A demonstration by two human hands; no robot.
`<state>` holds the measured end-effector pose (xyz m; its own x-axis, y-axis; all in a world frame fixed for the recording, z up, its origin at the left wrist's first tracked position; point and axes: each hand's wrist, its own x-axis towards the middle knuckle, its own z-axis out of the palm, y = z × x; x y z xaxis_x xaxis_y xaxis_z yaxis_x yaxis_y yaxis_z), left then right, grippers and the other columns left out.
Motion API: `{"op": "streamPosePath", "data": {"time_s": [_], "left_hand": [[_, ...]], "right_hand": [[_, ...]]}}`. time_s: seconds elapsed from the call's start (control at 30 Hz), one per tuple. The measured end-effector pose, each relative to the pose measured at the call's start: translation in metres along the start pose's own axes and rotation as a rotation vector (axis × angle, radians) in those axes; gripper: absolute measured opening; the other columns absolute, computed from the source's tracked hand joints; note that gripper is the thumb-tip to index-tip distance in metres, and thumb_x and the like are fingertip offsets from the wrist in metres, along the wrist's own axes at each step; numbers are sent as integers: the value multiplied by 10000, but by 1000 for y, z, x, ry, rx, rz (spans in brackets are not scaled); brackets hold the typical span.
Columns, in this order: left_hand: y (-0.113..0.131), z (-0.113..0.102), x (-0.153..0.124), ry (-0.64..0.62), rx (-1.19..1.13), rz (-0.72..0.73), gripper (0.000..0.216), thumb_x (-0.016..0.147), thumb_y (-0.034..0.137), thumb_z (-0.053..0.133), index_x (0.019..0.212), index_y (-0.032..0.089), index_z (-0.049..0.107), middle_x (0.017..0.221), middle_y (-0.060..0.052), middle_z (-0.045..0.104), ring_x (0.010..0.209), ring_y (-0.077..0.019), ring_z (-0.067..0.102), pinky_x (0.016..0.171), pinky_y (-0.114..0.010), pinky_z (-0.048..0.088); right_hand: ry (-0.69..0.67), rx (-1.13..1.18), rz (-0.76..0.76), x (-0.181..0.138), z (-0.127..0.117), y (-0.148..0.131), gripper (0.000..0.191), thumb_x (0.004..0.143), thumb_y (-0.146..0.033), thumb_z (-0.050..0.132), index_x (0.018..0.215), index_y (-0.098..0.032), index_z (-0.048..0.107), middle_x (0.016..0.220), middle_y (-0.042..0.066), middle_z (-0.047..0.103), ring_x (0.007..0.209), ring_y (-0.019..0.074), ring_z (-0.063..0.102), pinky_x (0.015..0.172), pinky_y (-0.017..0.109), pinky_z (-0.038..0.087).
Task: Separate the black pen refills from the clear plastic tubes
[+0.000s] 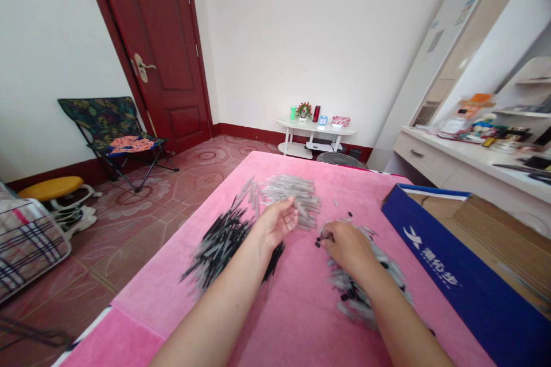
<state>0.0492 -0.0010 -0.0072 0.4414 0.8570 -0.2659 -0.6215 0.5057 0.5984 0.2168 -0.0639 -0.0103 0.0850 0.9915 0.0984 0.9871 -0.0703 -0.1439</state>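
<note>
In the head view, the left hand (282, 221) is half curled, palm turned up, beside the pile of clear tubes (288, 183) at the far middle of the pink-covered tabletop (293, 321); whether a tube sits between its fingers cannot be told. The right hand (346, 246) has its fingers bunched downward at the near-left edge of the mixed pile of clear and black pieces (391, 264), next to loose small black pieces (317, 244); its grip is hidden. Left of the left forearm lies the heap of thin dark sticks (219, 241). Pieces this small probably want a fingertip pinch, taken singly from the pile's edge, with wrists held high so the forearms do not drag neighbouring heaps together.
</note>
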Motion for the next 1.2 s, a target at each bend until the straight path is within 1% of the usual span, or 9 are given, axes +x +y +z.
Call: {"op": "streamPosePath", "data": {"time_s": [0.13, 0.23, 0.33, 0.47, 0.63, 0.73, 0.87, 1.1, 1.2], "left_hand": [[1, -4, 4, 7, -41, -39, 106, 718, 165, 611, 806, 109, 593, 664, -38, 650, 477, -73, 574, 444, -161, 467], [0, -3, 4, 21, -30, -34, 116, 719, 180, 614, 808, 109, 592, 643, -27, 645, 454, -64, 561, 420, -149, 455], [-1, -2, 3, 30, -31, -35, 115, 722, 180, 611, 812, 111, 592, 638, -22, 645, 440, -58, 552, 409, -144, 449], [-2, -2, 3, 39, -44, -43, 89, 731, 178, 598, 780, 104, 595, 604, -15, 630, 430, -55, 543, 406, -142, 449], [-2, -2, 4, 56, -40, -47, 97, 729, 193, 602, 766, 103, 605, 578, -17, 613, 421, -50, 527, 393, -133, 433], [-3, -3, 4, 63, -44, -48, 94, 729, 194, 602, 762, 106, 609, 565, -17, 606, 416, -49, 520, 393, -132, 429], [-4, -3, 5, 65, -48, -53, 84, 727, 186, 601, 757, 109, 611, 556, -14, 602, 419, -51, 521, 398, -133, 432], [-5, -2, 4, 65, -55, -58, 71, 734, 178, 590, 751, 112, 607, 566, -13, 607, 417, -49, 521, 392, -129, 425], [-3, -2, 3, 69, -54, -58, 73, 744, 180, 579, 751, 110, 602, 552, -8, 598, 407, -45, 511, 384, -125, 419]], "right_hand": [[-41, -135, 118, 0, -7, 4, 154, 695, -260, 516, 722, -235, 665, 769, 64, 665, 762, 213, 607, 565, 259, 338], [-98, -160, 126, -1, -6, 4, 162, 689, -326, 545, 720, -212, 656, 776, 83, 663, 775, 225, 611, 588, 272, 364], [-114, -164, 112, -2, -2, 1, 193, 676, -371, 569, 729, -202, 648, 786, 90, 661, 792, 240, 610, 606, 288, 374], [-64, -144, 114, -2, 0, 1, 201, 721, -369, 528, 787, -221, 646, 808, 81, 654, 801, 234, 605, 618, 292, 368], [31, -171, 74, 0, 5, 8, 205, 762, -239, 460, 835, -260, 650, 866, 60, 611, 799, 201, 589, 598, 269, 345], [30, -198, 33, 1, 10, 9, 186, 746, -223, 484, 801, -265, 657, 827, 52, 585, 796, 202, 576, 587, 263, 334], [14, -204, 33, 1, 13, 6, 134, 733, -260, 534, 781, -236, 657, 822, 55, 566, 825, 205, 555, 610, 267, 335], [23, -160, 40, 0, 14, 4, 129, 739, -264, 542, 802, -234, 651, 829, 50, 554, 820, 193, 543, 607, 262, 322], [62, -106, 23, 0, 11, 2, 126, 745, -258, 536, 803, -231, 644, 840, 44, 553, 829, 186, 533, 615, 257, 321]]}}
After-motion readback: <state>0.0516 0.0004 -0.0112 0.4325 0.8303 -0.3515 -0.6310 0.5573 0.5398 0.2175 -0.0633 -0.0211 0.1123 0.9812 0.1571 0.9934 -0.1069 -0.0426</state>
